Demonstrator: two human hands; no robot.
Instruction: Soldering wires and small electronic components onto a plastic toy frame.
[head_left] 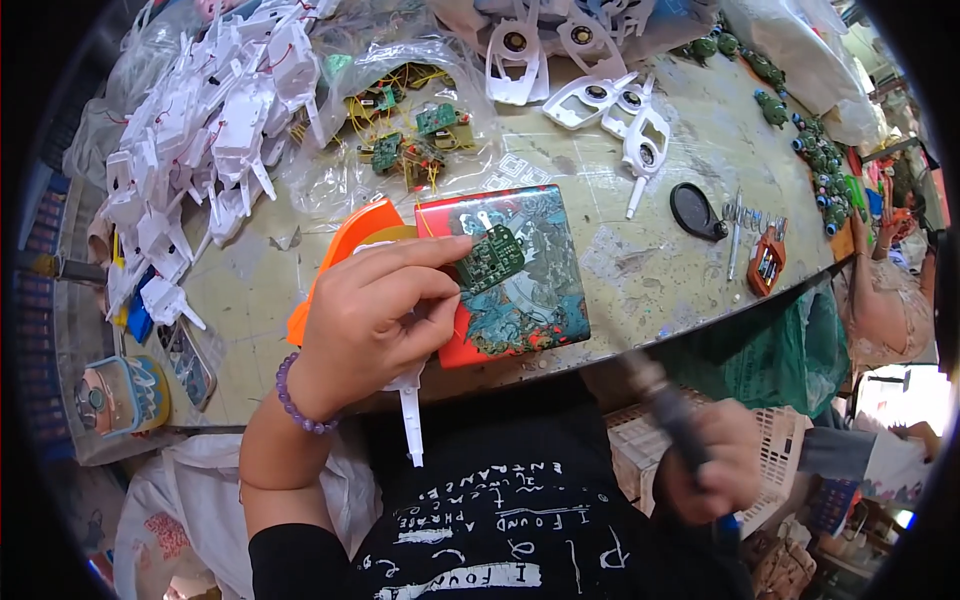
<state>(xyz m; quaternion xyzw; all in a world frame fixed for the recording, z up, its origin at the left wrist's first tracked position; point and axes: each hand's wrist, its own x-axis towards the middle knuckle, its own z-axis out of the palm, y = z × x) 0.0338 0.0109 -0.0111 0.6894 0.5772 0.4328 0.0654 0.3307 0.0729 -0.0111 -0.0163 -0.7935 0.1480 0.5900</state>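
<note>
My left hand [385, 305], with a purple bead bracelet at the wrist, pinches a small green circuit board [493, 262] by its left edge. The board is over a red box [572, 225] with a worn blue-grey picture on top. Out from under the same hand sticks the narrow end of a white plastic part [412, 420]; most of it is hidden. To the right, beyond the table edge, my right hand [722, 465] is wrapped round a dark-handled soldering iron [672, 412], smeared by motion. The iron's metal end points up towards the table, apart from the board.
An orange curved piece [350, 245] lies beside the red box. White plastic housings [245, 110] pile up at the left, near a bag of wired circuit boards [400, 140]. White frames [640, 140], a black round lid [693, 212] and an orange bit holder [768, 262] lie to the right.
</note>
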